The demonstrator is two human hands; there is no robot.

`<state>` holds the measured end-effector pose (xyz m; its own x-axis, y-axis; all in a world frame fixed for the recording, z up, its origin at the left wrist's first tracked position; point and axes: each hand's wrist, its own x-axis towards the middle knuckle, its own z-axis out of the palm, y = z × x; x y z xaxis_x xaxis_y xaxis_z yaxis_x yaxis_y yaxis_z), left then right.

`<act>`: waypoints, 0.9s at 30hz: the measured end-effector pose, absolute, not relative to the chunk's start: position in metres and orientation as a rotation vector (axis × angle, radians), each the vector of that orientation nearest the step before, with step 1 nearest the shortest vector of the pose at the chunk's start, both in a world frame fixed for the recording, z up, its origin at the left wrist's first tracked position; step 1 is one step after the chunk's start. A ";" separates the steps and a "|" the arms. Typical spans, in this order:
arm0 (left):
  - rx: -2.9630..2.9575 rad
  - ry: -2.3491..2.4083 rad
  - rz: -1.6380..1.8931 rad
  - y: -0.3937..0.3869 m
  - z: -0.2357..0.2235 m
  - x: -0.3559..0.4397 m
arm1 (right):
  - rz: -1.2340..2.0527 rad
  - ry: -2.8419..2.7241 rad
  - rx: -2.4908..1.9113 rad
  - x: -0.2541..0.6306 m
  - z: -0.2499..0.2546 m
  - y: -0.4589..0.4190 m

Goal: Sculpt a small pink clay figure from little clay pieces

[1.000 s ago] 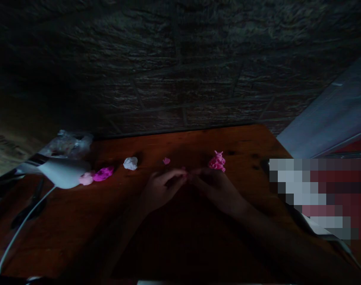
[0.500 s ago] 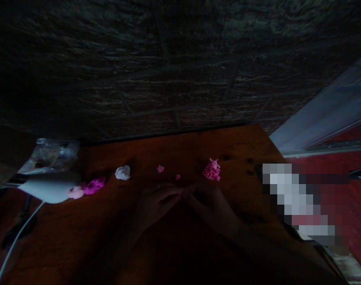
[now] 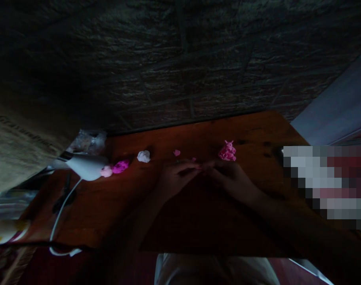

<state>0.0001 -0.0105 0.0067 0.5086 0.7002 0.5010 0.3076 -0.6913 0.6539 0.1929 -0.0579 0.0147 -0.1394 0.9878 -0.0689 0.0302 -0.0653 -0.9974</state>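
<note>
My left hand (image 3: 178,177) and my right hand (image 3: 232,179) meet fingertip to fingertip over the wooden table. Both are closed in a pinch on a small piece of pink modelling clay (image 3: 199,167), mostly hidden by the fingers. Just beyond them lie a tiny pink clay bit (image 3: 193,159) and a larger pink clay scrap (image 3: 176,152). A pink clay animal figure (image 3: 228,151) with two small horns or ears sits beyond my right hand. To the left are a white clay lump (image 3: 144,156), a magenta lump (image 3: 121,166) and a pale pink lump (image 3: 106,171).
A white lamp-like object (image 3: 89,166) with a pale cable (image 3: 59,217) stands left on the wooden table (image 3: 109,221). Behind it are a clear plastic bag (image 3: 92,140) and a large printed sack (image 3: 22,146). A dark stone-patterned wall (image 3: 180,79) borders the back.
The camera view has shifted, so the table sits higher and further right, with its front edge and my lap now showing. Both hands stay together at the pink clay.
</note>
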 end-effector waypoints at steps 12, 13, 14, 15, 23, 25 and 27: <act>2.090 0.831 1.109 -0.013 -0.002 0.003 | 1.234 -1.439 -1.289 0.191 0.017 -0.055; 2.109 0.836 1.106 -0.013 -0.001 0.002 | 1.230 -1.433 -1.292 0.191 0.018 -0.055; 2.127 0.845 1.105 -0.013 0.000 0.002 | 1.232 -1.430 -1.292 0.190 0.018 -0.055; 2.143 0.854 1.106 -0.012 0.000 0.001 | 1.234 -1.425 -1.287 0.190 0.018 -0.055; 2.035 0.869 1.094 -0.010 0.000 0.002 | 1.306 -1.413 -1.175 0.196 0.017 -0.048; 1.903 0.880 1.133 -0.009 0.000 0.003 | 1.312 -1.390 -1.170 0.197 0.018 -0.048; 1.748 0.899 1.109 -0.007 0.000 0.003 | 1.316 -1.366 -1.170 0.197 0.018 -0.049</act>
